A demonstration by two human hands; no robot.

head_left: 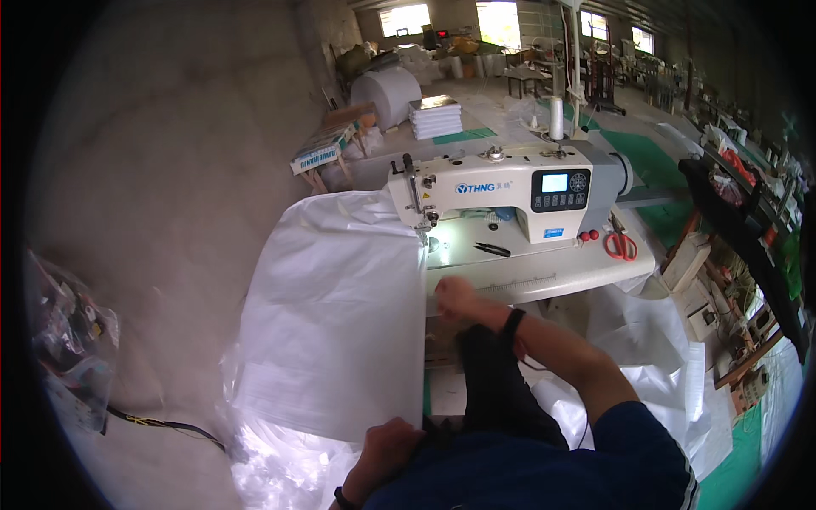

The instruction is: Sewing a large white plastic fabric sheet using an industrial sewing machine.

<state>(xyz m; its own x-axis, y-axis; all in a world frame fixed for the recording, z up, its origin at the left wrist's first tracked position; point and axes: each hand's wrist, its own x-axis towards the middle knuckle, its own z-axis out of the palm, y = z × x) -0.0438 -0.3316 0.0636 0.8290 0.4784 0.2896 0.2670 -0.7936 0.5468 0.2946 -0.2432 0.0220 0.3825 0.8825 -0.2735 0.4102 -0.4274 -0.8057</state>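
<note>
A large white woven-plastic sheet (331,314) lies under the head of the white sewing machine (501,187) and hangs down over the table's near left side. At its lower right corner my left hand (391,449) is closed, with the sheet's edge running into the grip. My right hand (456,297) is slightly blurred, just right of the sheet's long edge and over the table's front edge. Its fingers are curled, and what they hold, if anything, is hidden. Light from the machine falls around the needle area. Black thread snips (493,250) lie on the machine bed.
Red-handled scissors (620,246) and two small red balls (588,235) sit at the machine's right. A white thread cone (557,119) stands behind it. More white sheeting (646,357) hangs at my right. A bagged bundle (76,348) and dark cable (170,424) are at the left.
</note>
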